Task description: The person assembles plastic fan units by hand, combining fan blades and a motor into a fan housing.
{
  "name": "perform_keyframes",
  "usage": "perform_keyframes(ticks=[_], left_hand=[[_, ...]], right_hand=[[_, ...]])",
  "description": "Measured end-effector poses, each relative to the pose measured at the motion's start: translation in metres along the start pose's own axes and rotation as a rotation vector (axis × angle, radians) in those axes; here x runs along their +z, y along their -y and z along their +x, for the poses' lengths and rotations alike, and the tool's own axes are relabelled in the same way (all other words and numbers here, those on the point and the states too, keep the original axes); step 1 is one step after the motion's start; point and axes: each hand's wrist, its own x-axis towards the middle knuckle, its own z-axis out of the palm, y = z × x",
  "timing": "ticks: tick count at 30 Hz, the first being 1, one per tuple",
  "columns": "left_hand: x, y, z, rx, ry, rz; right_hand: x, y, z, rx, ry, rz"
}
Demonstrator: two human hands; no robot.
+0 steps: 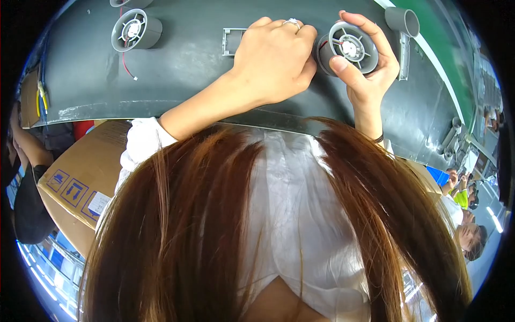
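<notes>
the right hand (371, 80) curls round a grey fan housing (350, 50) at one o'clock, thumb and fingers spread to its width. the left hand (276, 61), at twelve o'clock, is bunched; whether it grips anything cannot be told. the step seems to be handling the housing; the next move likely calls for a steady right-side hold.

Wearer: white blouse (300, 198), lightly creased, notched neckline (277, 277) at 6 o'clock. Left sleeve (142, 144), near 9 o'clock: white, bunched along the forearm. Right sleeve (388, 146), near 3: white sliver only (hair hides the remainder). Silver-toned ring (291, 22) on left hand (276, 64), just past 12. Thin dark band (380, 138) at right wrist. Hair (188, 231): long, reddish-brown, falling at 4 and 8.
</notes>
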Motion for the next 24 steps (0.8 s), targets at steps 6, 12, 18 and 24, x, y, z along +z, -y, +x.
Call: perform_keyframes(ticks=[6,12,18,24], left_hand=[[-0.001,0.000,0.006,0.033,0.013,0.025],[0.003,0.001,0.003,0.059,0.006,0.007],[0.003,0.007,0.003,0.108,-0.027,-0.003],[0.001,0.006,0.004,0.097,-0.038,-0.002]], right_hand=[[0.020,0.039,0.004,0.206,-0.134,0.290],[-0.007,0.008,0.002,0.003,0.072,0.177],[-0.005,0.001,-0.005,-0.011,0.008,0.137],[-0.010,-0.001,-0.001,-0.046,0.091,0.186]])
